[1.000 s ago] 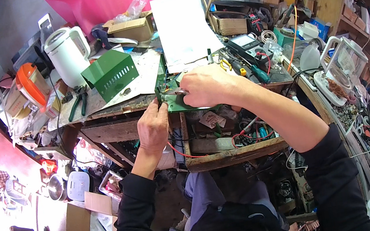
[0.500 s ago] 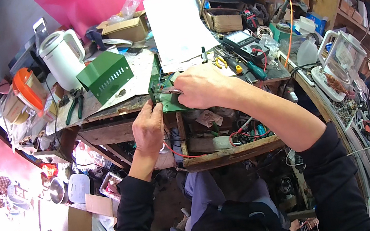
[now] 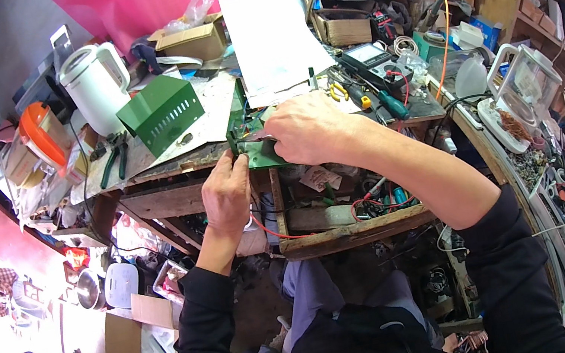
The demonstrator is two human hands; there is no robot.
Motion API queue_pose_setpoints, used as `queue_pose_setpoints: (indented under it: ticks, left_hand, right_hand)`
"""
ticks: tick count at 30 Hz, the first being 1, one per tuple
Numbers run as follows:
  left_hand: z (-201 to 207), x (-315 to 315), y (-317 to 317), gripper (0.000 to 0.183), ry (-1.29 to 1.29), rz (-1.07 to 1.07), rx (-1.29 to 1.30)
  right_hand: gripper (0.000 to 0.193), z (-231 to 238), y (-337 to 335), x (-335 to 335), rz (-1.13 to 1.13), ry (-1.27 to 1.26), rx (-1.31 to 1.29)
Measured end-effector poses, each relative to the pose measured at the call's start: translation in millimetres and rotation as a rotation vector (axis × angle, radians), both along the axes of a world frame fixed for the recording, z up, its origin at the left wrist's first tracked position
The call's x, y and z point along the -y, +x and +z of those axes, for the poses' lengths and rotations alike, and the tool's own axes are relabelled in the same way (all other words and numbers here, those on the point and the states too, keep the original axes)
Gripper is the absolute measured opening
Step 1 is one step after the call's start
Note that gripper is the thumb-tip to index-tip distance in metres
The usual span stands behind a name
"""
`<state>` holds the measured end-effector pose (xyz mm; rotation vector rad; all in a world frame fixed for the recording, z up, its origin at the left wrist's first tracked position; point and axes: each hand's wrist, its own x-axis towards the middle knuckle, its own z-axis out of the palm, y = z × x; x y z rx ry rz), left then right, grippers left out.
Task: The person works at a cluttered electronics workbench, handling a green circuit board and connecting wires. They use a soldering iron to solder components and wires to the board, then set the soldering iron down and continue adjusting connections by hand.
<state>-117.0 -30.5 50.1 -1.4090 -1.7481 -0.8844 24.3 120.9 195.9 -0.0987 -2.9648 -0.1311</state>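
A green metal chassis (image 3: 265, 154) with upright end panels sits at the front edge of the bench. My left hand (image 3: 226, 192) pinches its near left corner between thumb and fingers. Over the chassis, my right hand (image 3: 310, 128) is closed round a slim metal tool (image 3: 257, 138) whose tip points at the near upright panel. My fingers hide most of that tool, so its kind is unclear. Small wired parts show inside the chassis beyond the panel. Left of it stands a matching green slotted cover (image 3: 162, 117), with dark-handled pliers (image 3: 115, 160) beside it.
A white jug (image 3: 92, 85) and a cardboard box (image 3: 192, 43) stand at the back. To the right lie a meter (image 3: 371, 59), a green screwdriver (image 3: 392, 104) and yellow pliers (image 3: 338, 92). Below my hands, an open drawer (image 3: 353, 233) holds wires. A glass pitcher (image 3: 527, 84) stands far right.
Both hands keep almost the same place and grip at the chassis. At the lower left, a dark-clothed part of another person has shifted slightly.
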Motion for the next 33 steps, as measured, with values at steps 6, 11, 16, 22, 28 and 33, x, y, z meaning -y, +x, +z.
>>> queue_pose_setpoints:
  ticks: [6, 11, 16, 22, 28, 33]
  left_hand:
    - [1.2, 0.3, 0.9, 0.025, -0.005, 0.002, 0.003]
    - [0.6, -0.2, 1.0, 0.025, 0.000, 0.007, -0.003]
    - [-2.0, -0.9, -0.9, 0.026, 0.002, 0.008, -0.014]
    - [-4.8, -2.6, -1.3, 0.027, 0.028, 0.032, 0.001]
    - [-0.6, -2.0, 7.7, 0.041, 0.058, 0.136, -0.097]
    - [-0.7, -3.7, 16.5, 0.051, 0.148, 0.183, 0.077]
  right_hand:
    - [0.025, -0.8, 1.8, -0.9, 0.019, 0.019, -0.031]
    - [0.022, -4.1, 0.8, -1.6, 0.025, 0.057, -0.052]
    - [0.018, -10.8, 2.8, -6.7, 0.104, 0.099, -0.092]
    - [0.017, -10.3, 3.6, -6.7, 0.112, 0.130, -0.090]
    - [0.016, -14.8, 2.0, -11.9, 0.113, 0.160, -0.106]
    - [0.015, -16.0, 1.6, -16.0, 0.144, 0.175, -0.121]
